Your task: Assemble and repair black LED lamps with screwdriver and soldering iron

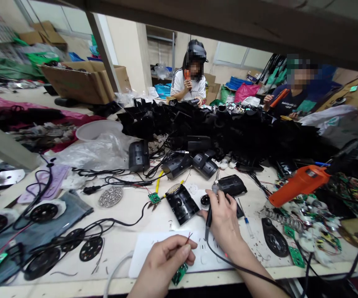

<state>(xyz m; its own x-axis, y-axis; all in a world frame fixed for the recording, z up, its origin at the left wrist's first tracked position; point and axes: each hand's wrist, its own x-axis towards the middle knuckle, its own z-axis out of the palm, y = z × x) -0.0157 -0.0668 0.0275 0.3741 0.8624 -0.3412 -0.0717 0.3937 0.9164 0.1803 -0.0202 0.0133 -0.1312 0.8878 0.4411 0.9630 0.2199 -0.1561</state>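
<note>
My left hand [169, 260] is closed at the near edge of the bench, pinching a small green circuit board [179, 274]. Thin red and dark wires [190, 237] stick up above its fingertips. My right hand [224, 217] is wrapped round a soldering iron [209, 217], its metal end pointing away from me and its cord running back under my forearm. Part of the iron is hidden by the fingers. Just beyond the hands lies an opened black plastic housing [181, 205]. A white power strip [147, 248] with a red light lies beneath both hands.
An orange electric screwdriver [299, 186] hangs at right above springs and circuit boards. Black housings [203, 165] and a large dark heap fill the back. Screws [110, 196] lie in a dish at left. Cables cross the bench. Two people [191, 82] sit opposite.
</note>
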